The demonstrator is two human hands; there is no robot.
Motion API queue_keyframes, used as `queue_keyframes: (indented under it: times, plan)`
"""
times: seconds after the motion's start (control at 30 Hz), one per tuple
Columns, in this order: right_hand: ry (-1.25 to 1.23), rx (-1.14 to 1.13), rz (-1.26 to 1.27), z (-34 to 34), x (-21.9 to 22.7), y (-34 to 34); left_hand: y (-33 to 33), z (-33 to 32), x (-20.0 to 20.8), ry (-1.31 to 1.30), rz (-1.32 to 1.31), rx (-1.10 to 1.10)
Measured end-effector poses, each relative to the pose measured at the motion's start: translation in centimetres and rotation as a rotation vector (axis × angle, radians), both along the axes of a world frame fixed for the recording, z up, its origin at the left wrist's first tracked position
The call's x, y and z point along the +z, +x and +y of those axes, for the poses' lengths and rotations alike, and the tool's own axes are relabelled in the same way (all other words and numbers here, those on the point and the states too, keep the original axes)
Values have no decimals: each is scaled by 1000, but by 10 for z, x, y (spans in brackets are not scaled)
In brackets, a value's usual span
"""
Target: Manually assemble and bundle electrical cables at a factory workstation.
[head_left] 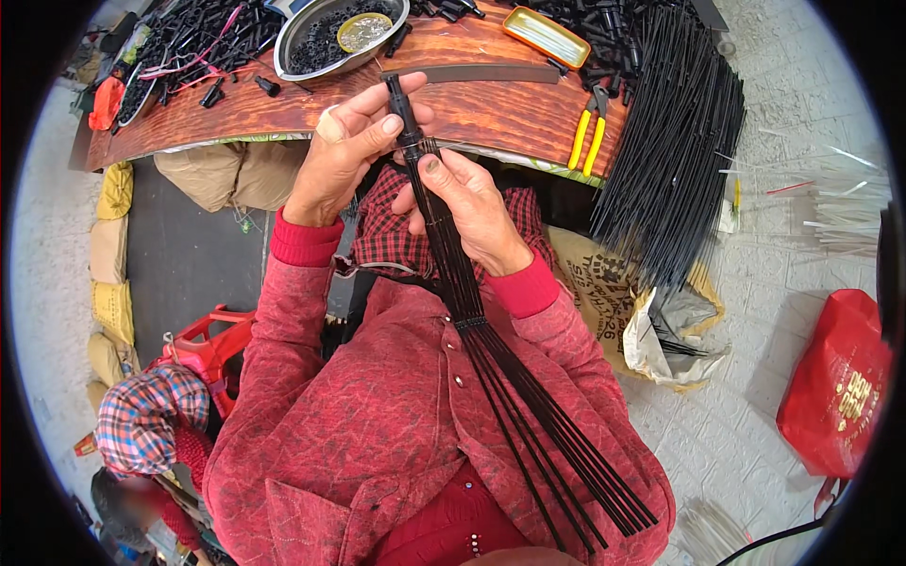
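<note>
My left hand [344, 151] grips a black tube-shaped umbrella hub [403, 111] between thumb and fingers, with its tip pointing away from me. From the hub a bundle of thin black umbrella ribs [453, 269] runs down over my red jacket and fans out at its lower end. My right hand [477, 209] is closed round the ribs just below the hub, the thumb pressing on top near the joint. Whether fine wire lies between its fingers cannot be made out. A bandage-like pale patch [330, 126] covers part of a left finger.
Ahead is a wooden table [491, 118] with yellow-handled pliers [588, 132], a dark curved strip [481, 74], an orange-rimmed tin [547, 40] and a metal bowl [280, 58] of small black parts. Many black ribs [665, 151] hang off its right end. Another person [151, 420] sits at left.
</note>
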State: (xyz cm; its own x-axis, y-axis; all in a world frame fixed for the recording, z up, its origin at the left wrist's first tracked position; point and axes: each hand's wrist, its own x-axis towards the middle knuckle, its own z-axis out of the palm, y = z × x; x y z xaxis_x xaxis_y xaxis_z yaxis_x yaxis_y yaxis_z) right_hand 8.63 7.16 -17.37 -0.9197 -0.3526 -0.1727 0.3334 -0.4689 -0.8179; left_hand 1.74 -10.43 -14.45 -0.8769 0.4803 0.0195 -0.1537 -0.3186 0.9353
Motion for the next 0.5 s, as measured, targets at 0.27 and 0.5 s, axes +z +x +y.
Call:
queue_keyframes:
  times: [0.27, 0.5]
  plan:
    - [-1, 1, 7, 0, 1, -1, -4, -3, -5, -12, 41, -30]
    - [-3, 9, -2, 1, -2, -2, -6, -5, -8, -34, 17, -34]
